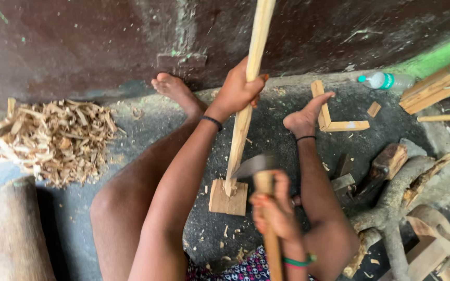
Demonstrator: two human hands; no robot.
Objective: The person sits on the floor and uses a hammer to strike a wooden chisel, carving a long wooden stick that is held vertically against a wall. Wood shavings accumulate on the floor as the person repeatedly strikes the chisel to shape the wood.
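My left hand [239,88] grips a long pale wooden stick [248,83] that stands nearly upright, its lower end resting on a small square wooden block [228,202] on the dark ground. My right hand [273,211] is closed around the wooden handle of a hatchet [253,166], whose grey blade, blurred, is right beside the stick's lower part. I sit on the ground with both bare legs stretched out on either side of the block.
A heap of wood shavings [53,138] lies at the left, above a thick log [9,234]. A wooden corner piece [334,122], a plastic bottle [384,80] and planks [438,83] lie at the upper right. Rough branches [397,200] are piled at the right.
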